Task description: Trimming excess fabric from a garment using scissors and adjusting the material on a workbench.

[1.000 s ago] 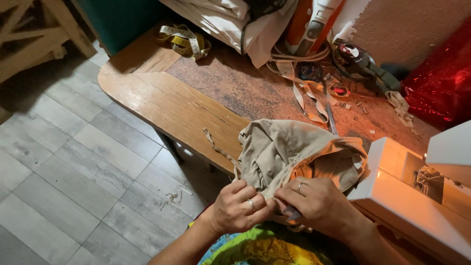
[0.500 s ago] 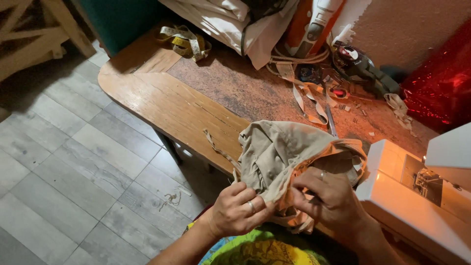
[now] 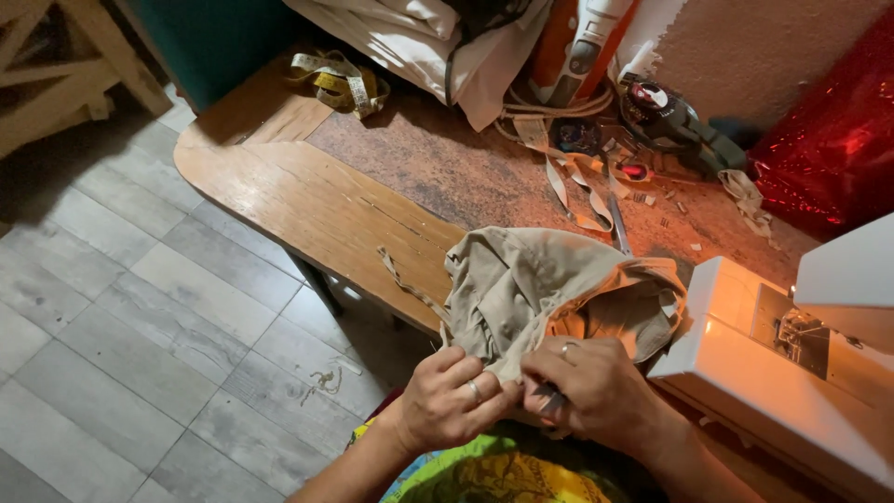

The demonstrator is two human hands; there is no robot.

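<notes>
A crumpled beige garment [image 3: 540, 293] lies on the near edge of a worn wooden table [image 3: 317, 200]. My left hand [image 3: 447, 401] pinches the garment's lower edge, a ring on one finger. Close beside it, my right hand [image 3: 596, 391] grips the same edge and seems to hold a small dark tool against the cloth; the tool is mostly hidden. Both hands almost touch each other. A thin strip of cloth [image 3: 405, 279] trails off the garment to the left.
A white sewing machine [image 3: 792, 363] stands at the right, lit warmly. Cloth scraps [image 3: 577, 191], a yellow measuring tape [image 3: 340, 84], folded white fabric [image 3: 419, 37], cords and a red shiny bag [image 3: 829, 140] sit at the back. Grey plank floor [image 3: 121, 326] lies left.
My right hand has moved down and left to meet the left hand at the garment's lower edge. The garment has shifted slightly.
</notes>
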